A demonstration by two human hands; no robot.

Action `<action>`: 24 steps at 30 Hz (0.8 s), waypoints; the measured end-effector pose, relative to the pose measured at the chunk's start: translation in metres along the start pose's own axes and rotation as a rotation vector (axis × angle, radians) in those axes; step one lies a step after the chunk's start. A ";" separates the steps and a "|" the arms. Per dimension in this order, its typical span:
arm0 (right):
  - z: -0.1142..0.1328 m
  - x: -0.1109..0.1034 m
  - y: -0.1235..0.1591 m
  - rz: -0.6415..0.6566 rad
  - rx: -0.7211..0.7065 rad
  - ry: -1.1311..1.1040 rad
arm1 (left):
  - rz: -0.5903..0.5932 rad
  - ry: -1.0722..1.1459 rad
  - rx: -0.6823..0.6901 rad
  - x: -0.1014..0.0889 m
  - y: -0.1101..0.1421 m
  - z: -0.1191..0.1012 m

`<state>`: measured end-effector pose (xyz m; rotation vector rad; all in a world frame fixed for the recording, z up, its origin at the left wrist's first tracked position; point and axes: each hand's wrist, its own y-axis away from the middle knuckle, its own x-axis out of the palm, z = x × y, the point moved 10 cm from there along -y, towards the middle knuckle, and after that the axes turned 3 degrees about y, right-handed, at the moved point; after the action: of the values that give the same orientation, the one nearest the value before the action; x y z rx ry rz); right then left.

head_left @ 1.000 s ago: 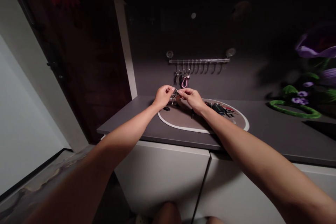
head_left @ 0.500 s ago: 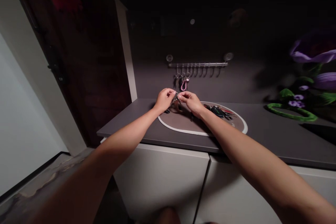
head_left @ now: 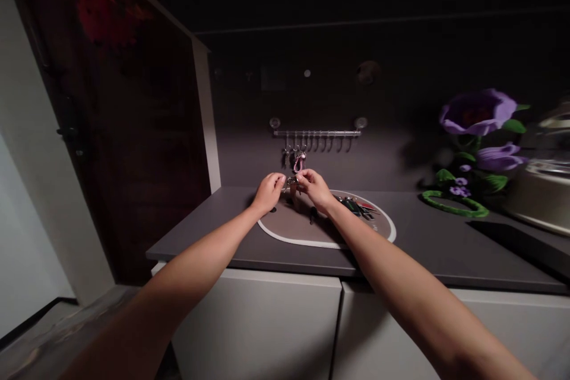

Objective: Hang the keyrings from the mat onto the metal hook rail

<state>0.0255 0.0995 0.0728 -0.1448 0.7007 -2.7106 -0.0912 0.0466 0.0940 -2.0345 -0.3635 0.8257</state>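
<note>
Key bunch (head_left: 291, 181) gripped by left hand (head_left: 268, 193) and right hand (head_left: 315, 190) fingers, below hook rail (head_left: 318, 133); right forearm (head_left: 387, 273) overlaps mat (head_left: 289, 227).

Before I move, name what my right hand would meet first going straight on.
Your right hand, with small shiny metal keys at its fingertips, would probably meet your left hand first, though depth between them is unclear.

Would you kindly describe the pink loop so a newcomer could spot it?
Find the dark wall behind the grey countertop. It bears a clear hook rail. Near the rail's left end hangs the pink loop, its colour unlike the metal keys beside it.
</note>
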 end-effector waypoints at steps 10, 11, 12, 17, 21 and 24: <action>0.011 -0.028 -0.008 -0.128 0.059 -0.057 | 0.086 -0.132 0.046 0.013 0.003 0.000; 0.014 -0.032 -0.013 -0.145 0.053 -0.052 | 0.089 -0.135 0.046 0.014 0.003 0.001; 0.018 -0.036 -0.017 -0.158 0.048 -0.044 | 0.091 -0.138 0.046 0.015 0.003 0.002; 0.032 -0.053 -0.040 -0.250 0.058 -0.018 | 0.090 -0.155 0.059 0.018 0.003 0.005; 0.038 -0.060 -0.053 -0.343 0.100 -0.019 | 0.094 -0.156 0.062 0.018 0.004 0.003; 0.038 -0.062 -0.061 -0.396 0.127 -0.027 | 0.100 -0.159 0.052 0.017 0.004 0.003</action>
<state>0.0727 0.1535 0.1351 -0.3193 0.5353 -3.1120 -0.0807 0.0558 0.0828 -1.9565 -0.3273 1.0519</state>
